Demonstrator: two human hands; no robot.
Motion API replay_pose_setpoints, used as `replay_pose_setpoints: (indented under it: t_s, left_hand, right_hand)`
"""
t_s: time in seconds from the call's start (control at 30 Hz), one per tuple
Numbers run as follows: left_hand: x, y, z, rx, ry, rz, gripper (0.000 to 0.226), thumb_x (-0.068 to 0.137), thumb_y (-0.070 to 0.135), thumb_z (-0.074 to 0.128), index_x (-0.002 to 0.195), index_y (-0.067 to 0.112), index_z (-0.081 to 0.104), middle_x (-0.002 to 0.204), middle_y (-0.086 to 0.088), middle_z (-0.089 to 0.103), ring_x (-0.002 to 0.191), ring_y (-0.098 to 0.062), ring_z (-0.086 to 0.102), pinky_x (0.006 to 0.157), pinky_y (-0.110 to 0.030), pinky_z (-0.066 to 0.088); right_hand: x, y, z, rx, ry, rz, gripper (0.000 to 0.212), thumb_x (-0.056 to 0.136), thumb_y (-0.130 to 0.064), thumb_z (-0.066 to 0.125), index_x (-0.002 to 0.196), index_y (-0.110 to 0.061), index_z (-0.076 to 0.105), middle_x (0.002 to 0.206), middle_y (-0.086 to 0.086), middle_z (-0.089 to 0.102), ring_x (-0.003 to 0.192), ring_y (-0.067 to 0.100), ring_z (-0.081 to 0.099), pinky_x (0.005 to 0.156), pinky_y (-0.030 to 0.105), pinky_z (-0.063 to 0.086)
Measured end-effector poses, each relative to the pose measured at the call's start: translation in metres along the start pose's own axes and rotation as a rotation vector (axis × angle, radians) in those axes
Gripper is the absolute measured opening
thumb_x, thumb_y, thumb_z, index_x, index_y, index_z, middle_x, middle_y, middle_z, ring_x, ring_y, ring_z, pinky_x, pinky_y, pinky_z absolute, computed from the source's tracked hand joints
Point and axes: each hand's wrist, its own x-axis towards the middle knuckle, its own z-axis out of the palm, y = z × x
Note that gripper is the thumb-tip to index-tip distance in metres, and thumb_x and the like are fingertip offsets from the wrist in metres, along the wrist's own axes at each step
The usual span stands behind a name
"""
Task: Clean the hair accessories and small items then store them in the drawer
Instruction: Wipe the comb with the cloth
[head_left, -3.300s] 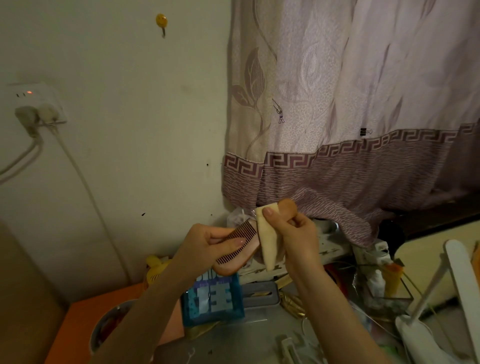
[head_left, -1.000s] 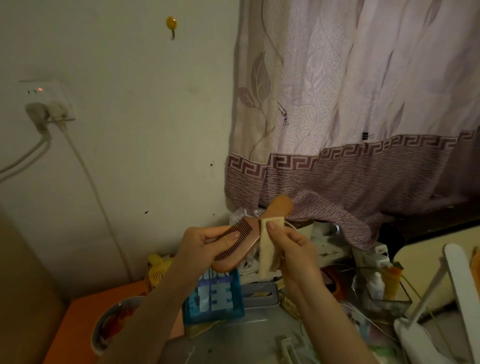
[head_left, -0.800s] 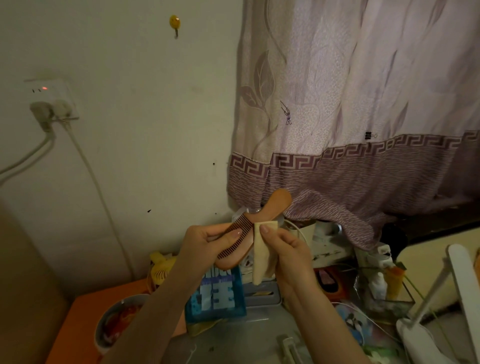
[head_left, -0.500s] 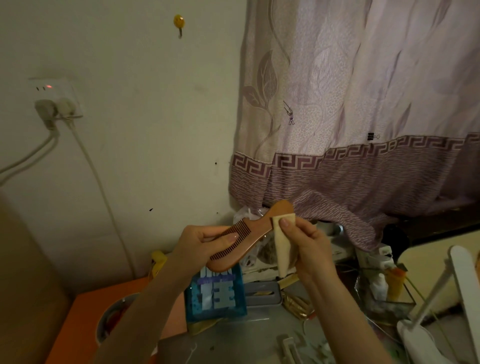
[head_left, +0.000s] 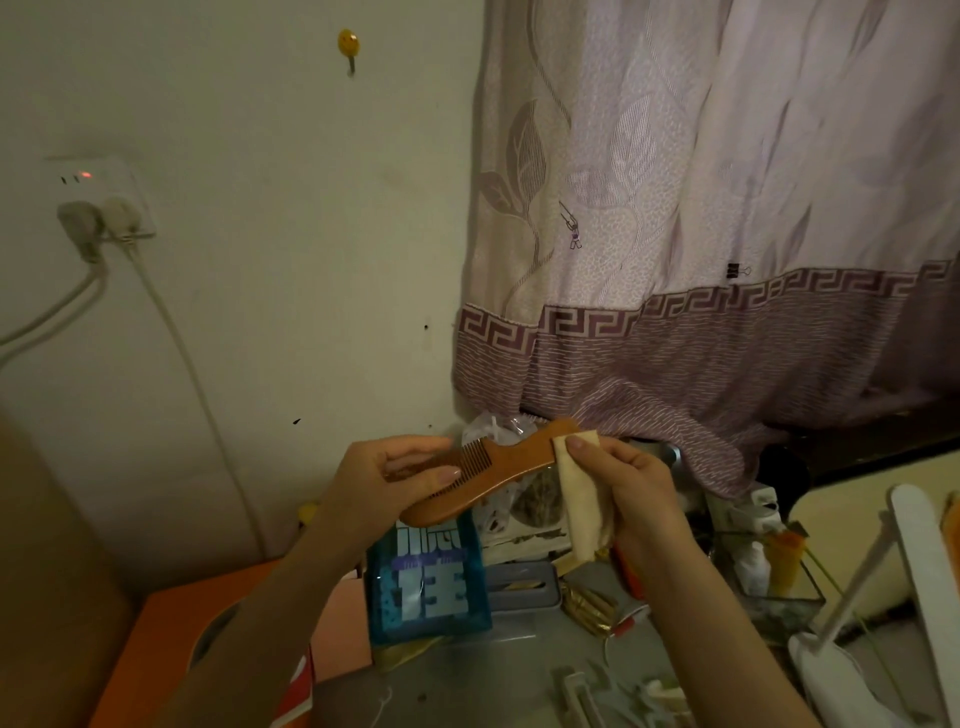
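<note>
Fingers of the left hand (head_left: 384, 480) grip the wooden comb (head_left: 488, 470) while the right hand (head_left: 631, 493) pinches a folded cloth (head_left: 579, 499) at its handle, so wiping seems underway, drawer storage undone.

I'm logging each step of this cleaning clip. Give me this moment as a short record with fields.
item being cleaned: wooden comb
left hand: grips the comb's toothed end
right hand: holds a folded cloth against the comb's handle end
below the hands: blue packet on a cluttered table
drawer: not in view
</note>
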Motion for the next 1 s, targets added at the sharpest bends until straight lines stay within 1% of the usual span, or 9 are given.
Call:
replay_pose_setpoints:
  t_s: [0.1, 0.17, 0.27, 0.43, 0.53, 0.63, 0.77, 0.9, 1.0]
  left_hand:
    - [-0.001, -0.001, -0.003, 0.017, -0.015, 0.054, 0.038, 0.071, 0.009, 0.076, 0.101, 0.03, 0.066, 0.093, 0.015, 0.071, 0.092, -0.001, 0.066, 0.07, -0.016, 0.055]
    - [-0.002, -0.004, -0.006, 0.017, -0.1, 0.105, 0.046, 0.065, 0.021, 0.082, 0.108, 0.028, 0.066, 0.108, 0.007, 0.067, 0.101, -0.006, 0.064, 0.076, -0.018, 0.055]
    - [-0.003, -0.01, -0.01, 0.145, -0.161, 0.226, 0.064, 0.056, 0.057, 0.079, 0.114, 0.039, 0.063, 0.124, 0.007, 0.058, 0.113, -0.006, 0.057, 0.088, -0.022, 0.052]
    - [-0.002, -0.017, -0.011, 0.259, -0.11, 0.292, 0.061, 0.057, 0.075, 0.066, 0.112, 0.05, 0.059, 0.12, 0.02, 0.058, 0.112, 0.002, 0.054, 0.087, -0.017, 0.051]
    - [-0.002, -0.019, -0.01, 0.257, -0.085, 0.344, 0.057, 0.063, 0.071, 0.066, 0.113, 0.043, 0.062, 0.117, 0.019, 0.061, 0.108, 0.0, 0.059, 0.087, -0.017, 0.052]
    - [-0.002, -0.017, -0.01, 0.264, -0.064, 0.376, 0.045, 0.069, 0.068, 0.065, 0.11, 0.05, 0.062, 0.113, 0.029, 0.063, 0.102, 0.0, 0.063, 0.086, -0.015, 0.051]
    - [-0.001, -0.013, -0.009, 0.228, -0.041, 0.335, 0.038, 0.072, 0.062, 0.065, 0.108, 0.051, 0.063, 0.104, 0.024, 0.068, 0.093, -0.003, 0.067, 0.082, -0.016, 0.053]
    - [-0.001, -0.006, -0.007, 0.164, 0.022, 0.271, 0.031, 0.077, 0.027, 0.071, 0.094, 0.052, 0.067, 0.087, 0.021, 0.072, 0.079, -0.001, 0.068, 0.071, -0.011, 0.051]
    - [-0.001, -0.005, -0.007, 0.135, 0.056, 0.209, 0.06, 0.084, -0.001, 0.061, 0.077, 0.058, 0.068, 0.076, 0.024, 0.07, 0.073, 0.003, 0.065, 0.064, -0.007, 0.048]
  right_hand:
    - [0.002, 0.003, 0.001, 0.047, 0.065, 0.054, 0.026, 0.077, -0.012, 0.074, 0.097, 0.004, 0.068, 0.094, 0.022, 0.068, 0.085, 0.031, 0.063, 0.082, 0.046, 0.054]
    - [0.002, 0.004, 0.0, 0.054, 0.086, 0.075, 0.019, 0.077, -0.012, 0.074, 0.09, 0.001, 0.068, 0.091, 0.02, 0.068, 0.081, 0.03, 0.064, 0.073, 0.04, 0.055]
    - [0.003, 0.004, 0.0, 0.071, 0.11, 0.106, 0.013, 0.077, -0.012, 0.075, 0.082, -0.003, 0.067, 0.083, 0.015, 0.068, 0.074, 0.026, 0.064, 0.058, 0.031, 0.053]
    - [0.005, 0.006, 0.003, 0.083, 0.107, 0.14, 0.018, 0.078, -0.011, 0.075, 0.087, 0.002, 0.065, 0.077, 0.014, 0.067, 0.065, 0.022, 0.064, 0.047, 0.024, 0.053]
    - [0.007, 0.008, 0.002, 0.097, 0.089, 0.151, 0.027, 0.078, -0.012, 0.074, 0.096, 0.006, 0.066, 0.084, 0.016, 0.069, 0.071, 0.024, 0.065, 0.059, 0.029, 0.055]
    - [0.009, 0.009, 0.0, 0.117, 0.054, 0.146, 0.028, 0.077, -0.013, 0.073, 0.096, 0.008, 0.067, 0.089, 0.019, 0.069, 0.074, 0.025, 0.065, 0.065, 0.032, 0.056]
    - [0.01, 0.012, 0.0, 0.115, 0.055, 0.115, 0.026, 0.079, -0.014, 0.072, 0.093, 0.008, 0.068, 0.092, 0.02, 0.069, 0.077, 0.026, 0.065, 0.074, 0.036, 0.056]
    - [0.008, 0.015, -0.001, 0.017, 0.058, 0.047, 0.029, 0.079, -0.021, 0.072, 0.093, 0.004, 0.071, 0.092, 0.018, 0.072, 0.084, 0.028, 0.066, 0.082, 0.041, 0.054]
    - [0.006, 0.015, 0.001, -0.079, 0.084, -0.047, 0.023, 0.081, -0.022, 0.072, 0.087, 0.0, 0.073, 0.083, 0.012, 0.07, 0.077, 0.02, 0.063, 0.072, 0.032, 0.052]
